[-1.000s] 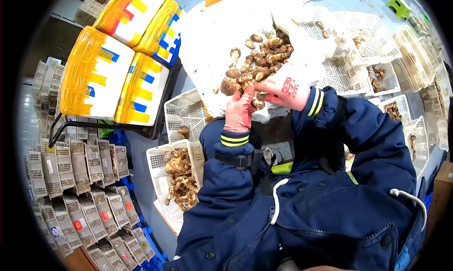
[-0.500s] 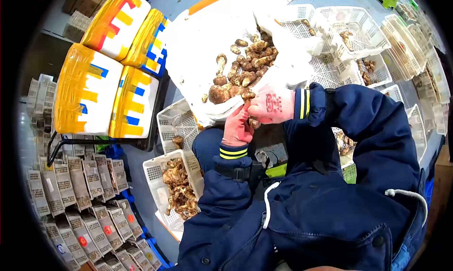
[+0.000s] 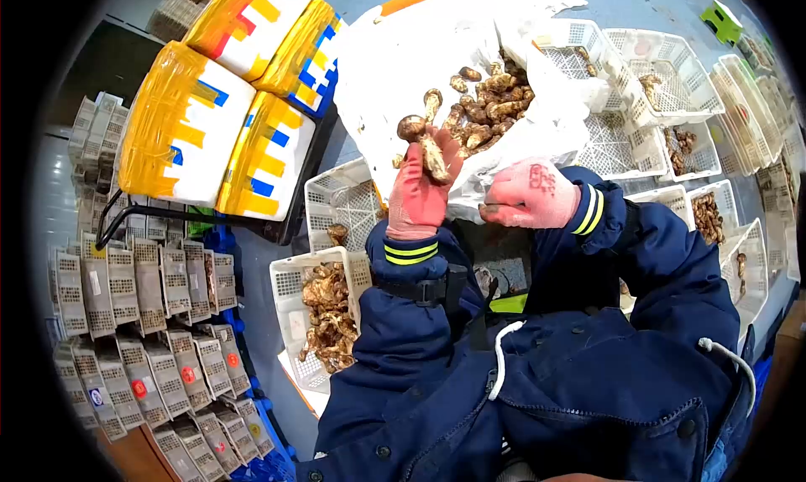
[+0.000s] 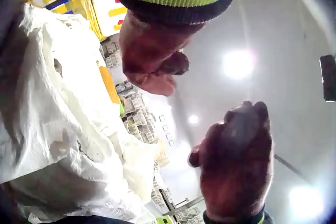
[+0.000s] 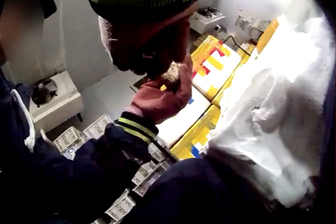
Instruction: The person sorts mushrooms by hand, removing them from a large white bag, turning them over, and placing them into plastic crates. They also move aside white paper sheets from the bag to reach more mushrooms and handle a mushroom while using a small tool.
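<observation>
In the head view my left hand [image 3: 417,192], in a pink glove, grips a mushroom [image 3: 432,156] with a round brown cap and a pale stem. The stem lies between thumb and fingers, over the near edge of a white sheet [image 3: 386,54]. A pile of similar brown mushrooms [image 3: 495,104] rests on that sheet. My right hand [image 3: 533,195], also gloved, is off to the right with its fingers curled in. Nothing shows in it. From the right wrist, part of the held mushroom [image 5: 172,75] is visible in the left hand's fingers.
Taped foam boxes [image 3: 189,133] are stacked at the left. A white basket [image 3: 285,301] of mushrooms stands by the left knee, beside another basket [image 3: 323,201]. More baskets [image 3: 676,49] line the right side. Stacked crates [image 3: 147,293] fill the lower left.
The hands were together at the mushroom; now the right hand has drawn away to the right. The left hand has turned and moved up slightly, showing the mushroom along its fingers.
</observation>
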Demonstrator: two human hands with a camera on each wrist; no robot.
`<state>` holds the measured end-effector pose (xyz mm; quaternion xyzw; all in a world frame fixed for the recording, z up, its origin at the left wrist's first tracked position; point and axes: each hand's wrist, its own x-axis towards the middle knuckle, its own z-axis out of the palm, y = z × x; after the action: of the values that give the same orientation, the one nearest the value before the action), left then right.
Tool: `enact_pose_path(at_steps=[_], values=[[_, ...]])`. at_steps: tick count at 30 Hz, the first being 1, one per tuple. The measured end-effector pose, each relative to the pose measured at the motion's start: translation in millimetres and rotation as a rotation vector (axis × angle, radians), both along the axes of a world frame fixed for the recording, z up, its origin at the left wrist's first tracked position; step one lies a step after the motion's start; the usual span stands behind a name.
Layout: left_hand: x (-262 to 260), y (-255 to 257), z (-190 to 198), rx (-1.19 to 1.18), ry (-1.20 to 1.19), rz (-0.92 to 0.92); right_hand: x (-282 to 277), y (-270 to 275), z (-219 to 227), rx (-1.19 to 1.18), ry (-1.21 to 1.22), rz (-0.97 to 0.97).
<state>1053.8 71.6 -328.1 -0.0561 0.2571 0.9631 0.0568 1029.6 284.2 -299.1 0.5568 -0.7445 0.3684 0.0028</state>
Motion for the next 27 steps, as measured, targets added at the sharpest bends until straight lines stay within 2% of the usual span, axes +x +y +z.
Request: enact_pose_path(at_steps=[1, 2, 4, 5, 7, 8, 9, 11, 12, 13, 14, 15, 16, 17, 18, 19, 20, 21, 22, 23, 24, 25, 27], values=[[1.5, -0.3, -3.0, -0.001, -0.001, 0.005, -1.7, 2.3, -5.5, 0.127, 0.077, 0.025], [1.6, -0.6, -5.5, 0.074, 0.01, 0.03, 0.3, 2.6, -5.9, 0.124, 0.076, 0.025], [1.7, -2.6, -9.4, 0.142, 0.034, 0.04, 4.5, 4.5, -5.2, 0.253, 0.063, -0.121], [1.8, -0.7, -8.1, 0.145, 0.034, 0.037, 3.1, 4.0, -7.1, 0.256, 0.064, -0.124], [2.3, 5.1, -6.6, 0.158, 0.014, 0.038, -0.6, 0.6, -12.9, -0.058, -0.019, -0.401], [2.4, 9.7, -4.7, 0.184, -0.022, 0.044, 0.7, 0.0, -7.6, -0.098, -0.178, -0.408], [2.2, 13.8, -4.7, 0.19, -0.02, 0.033, 0.2, -1.4, -2.3, -0.118, -0.21, -0.433], [4.0, 22.7, -5.4, 0.196, 0.092, 0.002, 7.1, -7.6, 9.5, -0.026, -0.433, -0.578], [5.3, 21.9, -10.6, 0.143, 0.026, -0.004, 4.9, -14.8, 6.3, -0.233, -0.51, -0.505], [5.4, 23.4, -15.4, -0.037, 0.041, 0.003, 8.8, -9.3, 5.7, -0.207, -0.53, -0.488], [6.4, 24.5, -16.9, -0.079, 0.068, -0.111, 12.3, -9.2, 5.7, -0.257, -0.685, -0.384], [7.5, 35.9, -12.4, -0.159, 0.028, -0.052, 11.8, -18.8, -12.5, -0.42, -0.499, -0.371], [10.0, 48.4, -4.4, -0.261, -0.046, -0.075, 15.9, -19.8, -16.9, -0.424, -0.503, -0.402], [8.5, 52.3, -17.4, -0.277, 0.051, -0.082, 18.5, -19.8, -8.6, -0.233, -0.581, -0.545], [8.7, 64.6, -5.4, -0.439, 0.01, -0.046, 16.1, -19.0, -17.9, -0.329, -0.602, -0.56], [17.4, 69.5, 3.4, -0.8, 0.211, -0.065, 10.5, -16.4, -33.9, -0.434, -0.619, -0.555], [8.0, 54.7, -24.2, -1.048, 0.25, -0.028, 3.0, -11.3, -47.6, -0.604, -0.759, -0.468], [14.3, 55.1, 0.8, -0.382, 0.172, -0.177, 5.2, -5.6, -39.0, -0.778, -0.886, -0.343], [14.6, 56.2, 0.0, -0.428, 0.182, -0.171, 8.6, 9.4, -35.1, -1.01, -1.227, 0.033], [15.8, 56.5, -5.1, -0.477, 0.193, -0.152, 3.9, 20.3, -32.1, -1.087, -1.15, 0.026], [8.5, 43.9, -19.4, -0.422, 0.126, -0.225, 4.6, 33.9, -31.1, -1.128, -1.209, 0.015], [11.2, 47.0, -21.9, -0.466, 0.025, -0.183, 6.9, 47.4, -23.4, -1.169, -1.273, 0.007], [11.5, 48.2, -33.2, -0.425, 0.035, -0.294, -4.2, 53.5, -22.0, -1.325, -1.143, 0.091]])
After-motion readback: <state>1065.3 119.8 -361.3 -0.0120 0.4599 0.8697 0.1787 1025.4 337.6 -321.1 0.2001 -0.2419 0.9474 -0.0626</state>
